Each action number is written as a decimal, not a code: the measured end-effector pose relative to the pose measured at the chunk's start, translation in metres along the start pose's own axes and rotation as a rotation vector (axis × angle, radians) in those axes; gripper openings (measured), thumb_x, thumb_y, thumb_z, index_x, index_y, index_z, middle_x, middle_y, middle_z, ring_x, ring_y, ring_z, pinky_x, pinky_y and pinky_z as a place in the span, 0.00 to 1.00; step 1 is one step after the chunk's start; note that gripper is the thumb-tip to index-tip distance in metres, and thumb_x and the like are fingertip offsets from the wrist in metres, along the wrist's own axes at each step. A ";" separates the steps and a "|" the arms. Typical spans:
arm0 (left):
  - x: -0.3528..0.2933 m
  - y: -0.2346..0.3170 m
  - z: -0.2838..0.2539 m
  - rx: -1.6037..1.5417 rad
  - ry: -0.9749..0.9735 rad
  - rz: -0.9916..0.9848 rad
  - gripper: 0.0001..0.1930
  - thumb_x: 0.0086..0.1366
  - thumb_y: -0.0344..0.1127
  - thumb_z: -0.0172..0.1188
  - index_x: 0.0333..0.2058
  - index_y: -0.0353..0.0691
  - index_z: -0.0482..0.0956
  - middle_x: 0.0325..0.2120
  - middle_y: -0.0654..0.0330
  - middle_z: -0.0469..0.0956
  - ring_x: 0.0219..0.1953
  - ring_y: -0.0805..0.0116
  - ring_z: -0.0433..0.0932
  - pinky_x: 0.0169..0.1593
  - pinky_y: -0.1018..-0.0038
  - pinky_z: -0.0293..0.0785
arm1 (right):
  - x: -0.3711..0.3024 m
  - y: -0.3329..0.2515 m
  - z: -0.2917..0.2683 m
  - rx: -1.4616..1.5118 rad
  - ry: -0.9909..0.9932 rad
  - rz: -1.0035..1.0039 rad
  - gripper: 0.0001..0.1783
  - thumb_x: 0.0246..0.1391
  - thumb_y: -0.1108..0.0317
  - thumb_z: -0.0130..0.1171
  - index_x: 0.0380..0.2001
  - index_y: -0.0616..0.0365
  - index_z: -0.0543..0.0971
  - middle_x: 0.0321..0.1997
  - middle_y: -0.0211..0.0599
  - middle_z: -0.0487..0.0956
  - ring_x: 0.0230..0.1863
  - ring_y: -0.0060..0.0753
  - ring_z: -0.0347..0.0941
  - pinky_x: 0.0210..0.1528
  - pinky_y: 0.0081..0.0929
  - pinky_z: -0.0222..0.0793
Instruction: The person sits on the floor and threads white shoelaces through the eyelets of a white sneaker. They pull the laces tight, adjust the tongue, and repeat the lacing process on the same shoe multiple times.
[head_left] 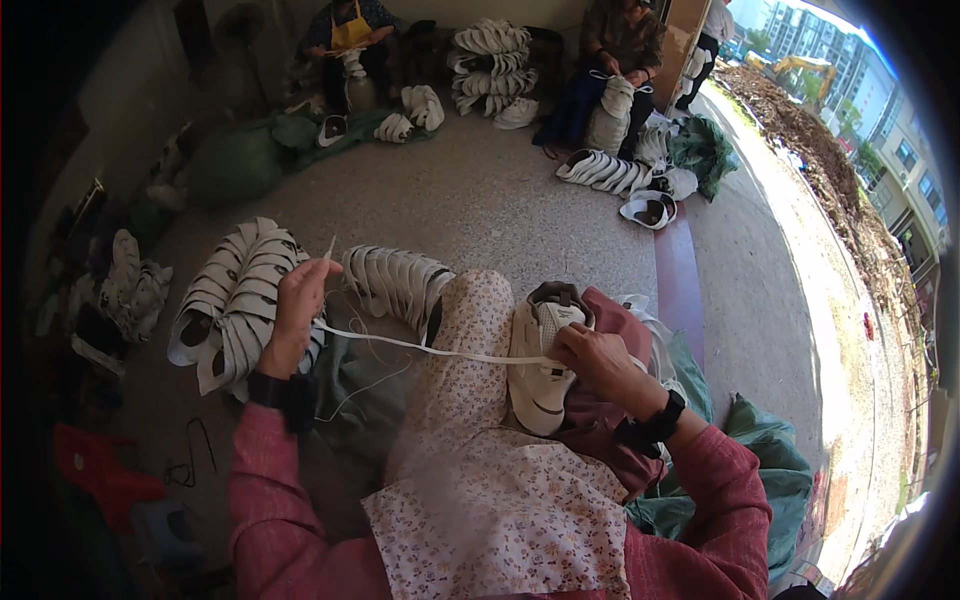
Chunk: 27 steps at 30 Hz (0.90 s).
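Observation:
A pale shoe (540,390) with a dark collar rests by my right knee, on a dark red cloth. A white shoelace (460,353) stretches from the shoe across my flower-print lap to the left. My right hand (597,362) lies over the lacing area with its fingers pinched on the lace. Held up on the left, my left hand (302,300) is closed on the lace's other part; a thin pale tip sticks up above its fingers. Beside that hand stand nested stacks of white shoe uppers (235,300), and another row of uppers (395,280).
Green sacks (770,460) lie at my right, and a red plastic stool (105,470) at lower left. Two seated people (620,50) work on shoe parts at the back. More uppers (605,172) sit near them. A sunlit outdoor strip runs along the right.

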<state>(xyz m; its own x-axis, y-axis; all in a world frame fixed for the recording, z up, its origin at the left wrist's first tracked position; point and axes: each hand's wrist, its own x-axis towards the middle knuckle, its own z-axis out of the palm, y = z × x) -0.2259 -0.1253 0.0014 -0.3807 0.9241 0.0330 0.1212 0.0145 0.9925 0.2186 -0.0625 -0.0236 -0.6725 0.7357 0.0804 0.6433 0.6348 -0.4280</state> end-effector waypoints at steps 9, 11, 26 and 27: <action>-0.038 -0.022 0.171 0.399 -0.609 0.224 0.15 0.68 0.43 0.57 0.34 0.38 0.85 0.23 0.63 0.80 0.27 0.77 0.76 0.35 0.74 0.73 | 0.017 -0.009 -0.005 0.073 0.020 -0.055 0.07 0.54 0.65 0.60 0.35 0.53 0.81 0.37 0.36 0.79 0.38 0.46 0.78 0.38 0.40 0.73; -0.046 -0.014 0.187 0.484 -0.595 0.266 0.14 0.67 0.44 0.58 0.34 0.40 0.85 0.23 0.59 0.81 0.26 0.73 0.78 0.36 0.73 0.74 | 0.022 -0.007 -0.008 0.091 -0.004 -0.075 0.07 0.52 0.65 0.61 0.34 0.53 0.82 0.36 0.35 0.79 0.39 0.44 0.78 0.39 0.38 0.73; -0.061 -0.035 0.215 0.693 -0.454 0.788 0.08 0.61 0.37 0.58 0.26 0.41 0.78 0.25 0.57 0.78 0.33 0.57 0.79 0.42 0.63 0.69 | 0.028 0.009 -0.007 0.190 0.003 -0.189 0.07 0.47 0.66 0.66 0.31 0.52 0.84 0.33 0.30 0.79 0.35 0.40 0.79 0.37 0.33 0.74; -0.063 -0.036 0.219 0.701 -0.415 0.797 0.08 0.60 0.37 0.59 0.25 0.41 0.78 0.24 0.57 0.77 0.32 0.56 0.78 0.41 0.63 0.69 | 0.028 0.009 -0.006 0.190 -0.002 -0.190 0.07 0.46 0.66 0.66 0.31 0.52 0.84 0.33 0.30 0.79 0.35 0.40 0.79 0.37 0.33 0.74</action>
<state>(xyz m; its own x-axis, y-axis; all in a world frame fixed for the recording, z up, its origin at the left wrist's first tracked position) -0.0054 -0.0999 -0.0625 0.3508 0.8192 0.4536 0.7283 -0.5432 0.4178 0.2077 -0.0342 -0.0197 -0.7755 0.6068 0.1741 0.4251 0.7058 -0.5667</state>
